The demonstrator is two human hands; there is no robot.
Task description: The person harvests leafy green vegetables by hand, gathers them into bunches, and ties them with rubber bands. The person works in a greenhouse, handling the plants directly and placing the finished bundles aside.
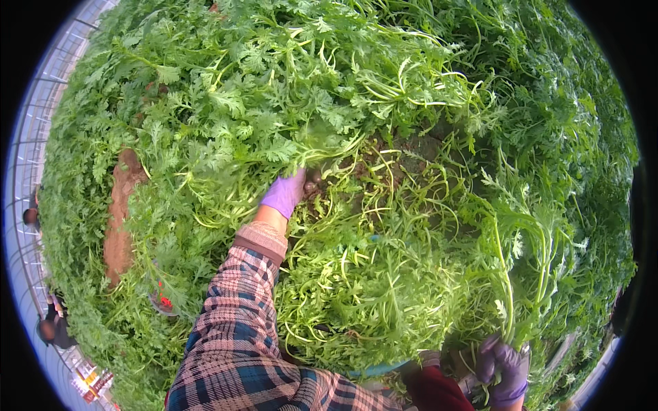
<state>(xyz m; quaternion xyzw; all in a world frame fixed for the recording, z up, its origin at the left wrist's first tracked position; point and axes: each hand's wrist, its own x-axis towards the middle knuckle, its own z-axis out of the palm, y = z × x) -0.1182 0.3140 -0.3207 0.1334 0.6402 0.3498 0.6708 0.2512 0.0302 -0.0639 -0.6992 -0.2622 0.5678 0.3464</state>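
Note:
My left hand (286,192), in a purple glove, reaches in among the leafy greens (247,138). Foliage hides part of it, and the fingers that show look soiled; whether they close on stems cannot be made out. Pale bent stems (334,151) lie just above that hand. Low at the right, my right hand (501,367), also gloved in purple, grips several long green stems (506,287) by their lower ends, leaves upward. Between the hands lies a heap of cut-looking greens (370,298), with a blue rim (380,368) showing at its near edge.
Beyond my left hand is a patch of dark soil (416,149) with thin stems. A strip of bare brown soil (123,216) lies at the left, near a partly hidden clear item with red on it (163,298). People (54,326) and a framed greenhouse wall (28,169) appear at the left rim.

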